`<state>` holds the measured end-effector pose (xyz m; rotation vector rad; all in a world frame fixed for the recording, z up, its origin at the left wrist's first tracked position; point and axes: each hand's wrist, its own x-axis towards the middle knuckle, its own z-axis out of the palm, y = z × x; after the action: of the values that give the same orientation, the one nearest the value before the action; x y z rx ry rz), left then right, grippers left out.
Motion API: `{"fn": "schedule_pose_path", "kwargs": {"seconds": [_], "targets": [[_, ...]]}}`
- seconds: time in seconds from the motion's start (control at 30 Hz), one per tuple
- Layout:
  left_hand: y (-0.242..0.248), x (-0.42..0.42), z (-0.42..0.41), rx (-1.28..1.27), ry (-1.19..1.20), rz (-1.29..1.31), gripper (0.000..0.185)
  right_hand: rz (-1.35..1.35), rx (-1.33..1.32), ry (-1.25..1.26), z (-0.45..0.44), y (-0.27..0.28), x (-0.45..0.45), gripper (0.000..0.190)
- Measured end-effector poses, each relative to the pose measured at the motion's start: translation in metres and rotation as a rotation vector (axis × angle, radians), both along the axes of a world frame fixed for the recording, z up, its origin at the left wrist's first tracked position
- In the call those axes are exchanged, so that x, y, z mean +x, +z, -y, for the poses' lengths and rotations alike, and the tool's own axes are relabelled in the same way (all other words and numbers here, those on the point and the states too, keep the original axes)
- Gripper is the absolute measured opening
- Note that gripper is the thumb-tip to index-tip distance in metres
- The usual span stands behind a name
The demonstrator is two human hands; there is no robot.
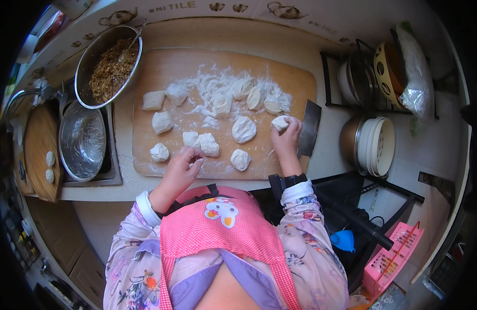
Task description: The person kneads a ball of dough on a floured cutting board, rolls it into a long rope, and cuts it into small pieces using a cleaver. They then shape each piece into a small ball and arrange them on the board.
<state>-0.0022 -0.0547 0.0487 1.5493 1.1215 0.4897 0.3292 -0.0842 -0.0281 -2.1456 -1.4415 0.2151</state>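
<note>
Fingers of my right hand (287,135) are curled around a floured dough piece (279,123) at the right side of a wooden board (223,170). My left hand (184,164) is near the board's front edge, thumb and fingers apart, with nothing visible between them. Its fingertips are close to a dough lump (190,138), which lies against another lump (209,145); whether they touch it I cannot tell. A round, flattened dough piece (244,130) and a smaller ball (240,159) lie between my hands. Several more pieces sit around the scattered flour (211,87).
A cleaver (310,128) lies at the board's right edge. Behind left stands a metal bowl of chopped filling (110,73) with a spoon in it. An emptied-looking metal basin (83,143) rests over the sink. Pots (350,143) and a black rack (327,81) stand at right.
</note>
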Motion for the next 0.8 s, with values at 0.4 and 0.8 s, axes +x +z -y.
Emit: {"fn": "schedule_pose_path", "kwargs": {"seconds": [0.4,0.8], "targets": [[-0.003,0.003,0.004,-0.004,-0.002,-0.011,0.017,0.055,-0.117,0.08,0.001,-0.003,0.017,0.072],[-0.001,0.002,-0.001,-0.002,-0.008,-0.03,0.018,0.116,-0.359,0.166,0.013,0.029,0.011,0.067]]}}
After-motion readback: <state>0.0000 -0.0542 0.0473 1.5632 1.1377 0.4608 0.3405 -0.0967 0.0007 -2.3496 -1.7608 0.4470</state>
